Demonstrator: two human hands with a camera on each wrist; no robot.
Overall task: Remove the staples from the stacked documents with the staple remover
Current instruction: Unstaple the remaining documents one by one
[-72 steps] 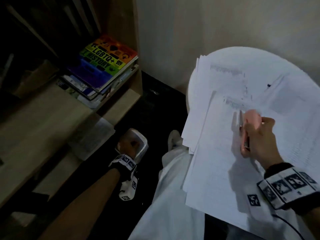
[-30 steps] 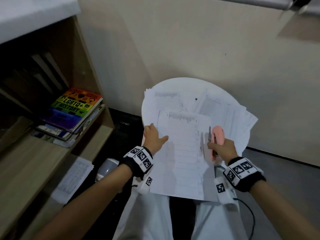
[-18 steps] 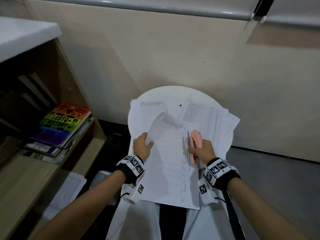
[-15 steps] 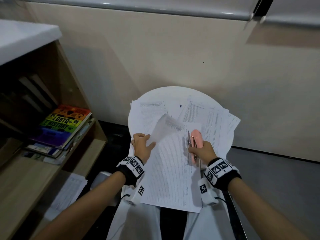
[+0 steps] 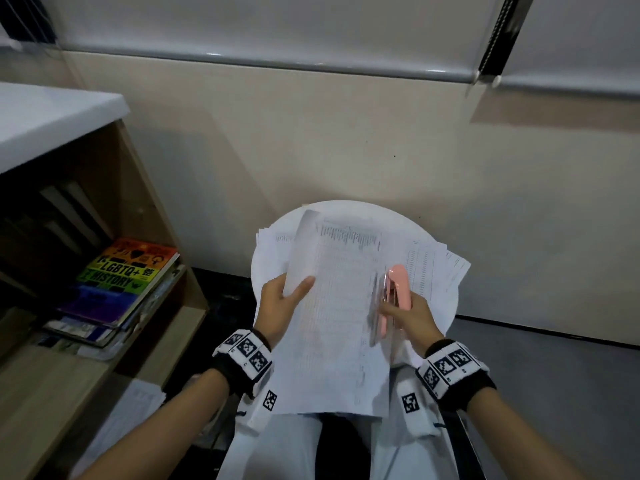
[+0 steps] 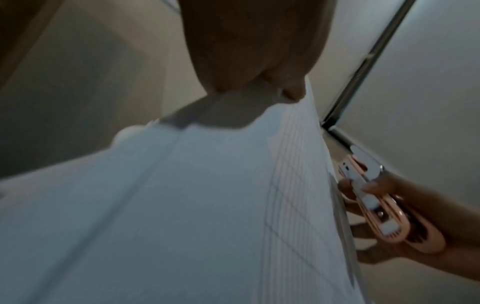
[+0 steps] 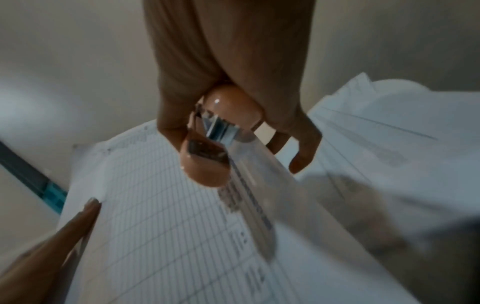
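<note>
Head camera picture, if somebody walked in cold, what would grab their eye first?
Probably the pink plastic staple remover in the right hand, set against the right edge of the white printed sheet at the middle of the view. The left hand pinches that sheet's curled left edge above the round white table. At left, a rainbow-striped book tops a pile on the wooden shelf.

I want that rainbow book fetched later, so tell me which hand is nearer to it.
Left. The left hand grips the paper's left edge, on the side toward the book; the right hand holds the pink tool across the paper.
</note>
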